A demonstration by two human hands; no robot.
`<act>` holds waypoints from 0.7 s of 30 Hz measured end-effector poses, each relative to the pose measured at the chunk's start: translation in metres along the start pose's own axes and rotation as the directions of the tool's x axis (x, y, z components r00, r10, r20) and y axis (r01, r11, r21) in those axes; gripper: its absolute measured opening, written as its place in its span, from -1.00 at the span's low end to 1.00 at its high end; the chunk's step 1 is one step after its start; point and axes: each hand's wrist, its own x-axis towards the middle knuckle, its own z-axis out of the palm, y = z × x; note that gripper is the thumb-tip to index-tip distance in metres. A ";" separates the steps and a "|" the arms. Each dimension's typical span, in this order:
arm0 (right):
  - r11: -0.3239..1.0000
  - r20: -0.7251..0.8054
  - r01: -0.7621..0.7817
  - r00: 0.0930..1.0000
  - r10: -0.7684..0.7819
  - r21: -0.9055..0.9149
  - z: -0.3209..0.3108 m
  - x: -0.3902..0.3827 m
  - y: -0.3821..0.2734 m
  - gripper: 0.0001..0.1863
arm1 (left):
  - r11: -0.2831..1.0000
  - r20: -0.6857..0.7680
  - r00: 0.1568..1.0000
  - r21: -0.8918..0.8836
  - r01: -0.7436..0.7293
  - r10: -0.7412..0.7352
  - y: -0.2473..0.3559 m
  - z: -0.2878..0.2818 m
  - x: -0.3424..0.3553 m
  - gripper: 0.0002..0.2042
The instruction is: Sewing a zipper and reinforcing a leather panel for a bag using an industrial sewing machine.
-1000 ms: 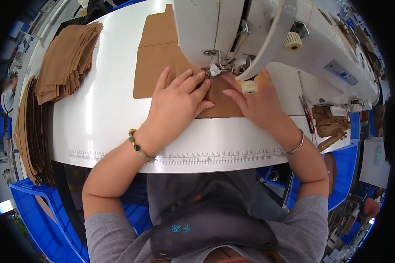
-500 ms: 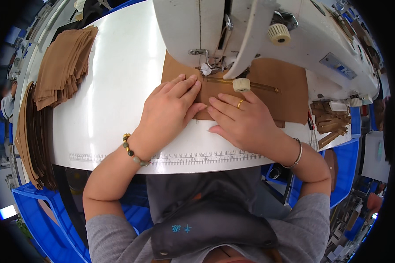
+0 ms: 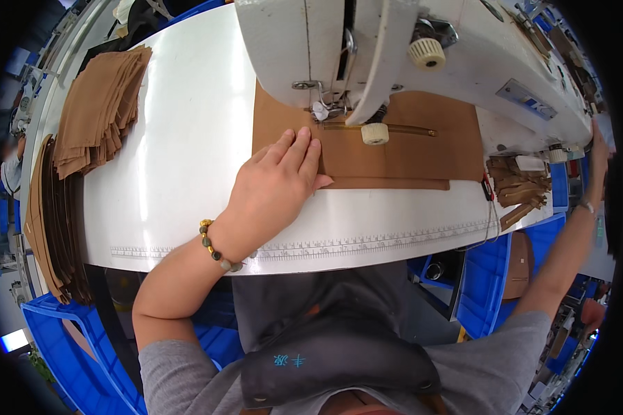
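Head view, clock read from centre: left hand (image 3: 273,180), near the middle, rests palm-down, fingers together, thumb apart, on a brown panel (image 3: 394,160) lying at 1 o'clock, partly under a white sewing machine (image 3: 464,79). Right hand (image 3: 600,142), between 2 and 3 o'clock, is outstretched; grip cannot be told. Suggested handling: light, even pressure, fingertips clear of the presser foot (image 3: 332,113). Panel: smooth, matt, near-rectangular, slim zip (image 3: 410,129) inset. Layered brown pieces (image 3: 100,111), 10 o'clock; glossy white tabletop (image 3: 194,138).

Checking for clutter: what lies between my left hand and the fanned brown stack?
The head view shows bare white tabletop between left hand and fanned stack.
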 end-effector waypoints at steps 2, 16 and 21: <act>0.993 -0.025 0.064 0.998 -0.061 0.099 0.034 -0.026 0.028 -0.39 | 0.999 -0.011 1.000 0.030 -0.018 0.019 0.002 -0.001 0.001 -0.53; 0.931 0.176 -0.232 0.966 0.188 0.281 0.024 0.009 0.007 -0.38 | 0.946 0.060 0.977 0.244 -0.212 0.203 0.043 0.001 0.049 -0.56; 0.573 0.153 -0.417 0.879 0.451 0.705 0.064 -0.077 0.020 -0.45 | 0.947 0.004 0.985 0.274 -0.165 0.170 0.043 0.013 0.049 -0.58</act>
